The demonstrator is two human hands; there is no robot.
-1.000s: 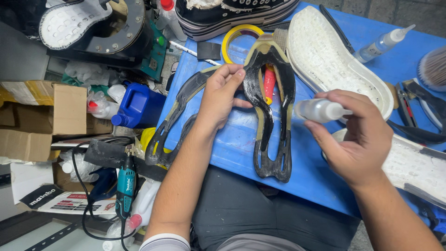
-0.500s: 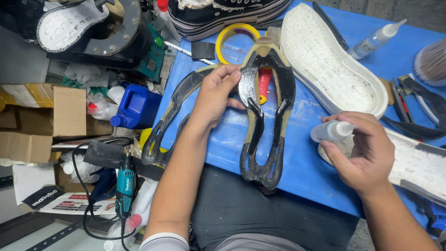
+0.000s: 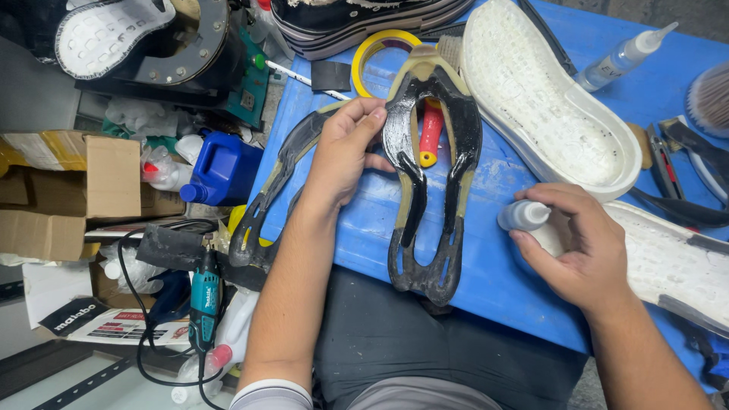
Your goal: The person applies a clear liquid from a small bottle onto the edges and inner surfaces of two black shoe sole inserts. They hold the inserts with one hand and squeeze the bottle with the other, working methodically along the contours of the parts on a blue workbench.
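A black rubber outsole [image 3: 429,182], cut out like an open frame with yellowed edges, lies flat on a blue surface [image 3: 501,266], its heel end towards the person's lap. To the right of the outsole, nearest the person, the right hand [image 3: 581,247] curls around a small grey-capped bottle [image 3: 524,216], thumb and fingers pinching it, the hand resting on the edge of a white foam midsole [image 3: 668,254]. To the left of the outsole, the left hand [image 3: 345,156] has its fingers bent, fingertips pressing the outsole's left edge near its toe end. Left of that hand lies a second black outsole [image 3: 277,186], running off the surface edge. Inside the first outsole's frame, a red-handled tool [image 3: 430,133] shows through the gap. Beyond the outsole's right side lies another white midsole [image 3: 543,95], hollow side up. Past the toe end sit a yellow tape roll [image 3: 372,47] and a black sneaker [image 3: 357,19]. Far right of the outsole, a clear squeeze bottle [image 3: 623,55] lies on its side.
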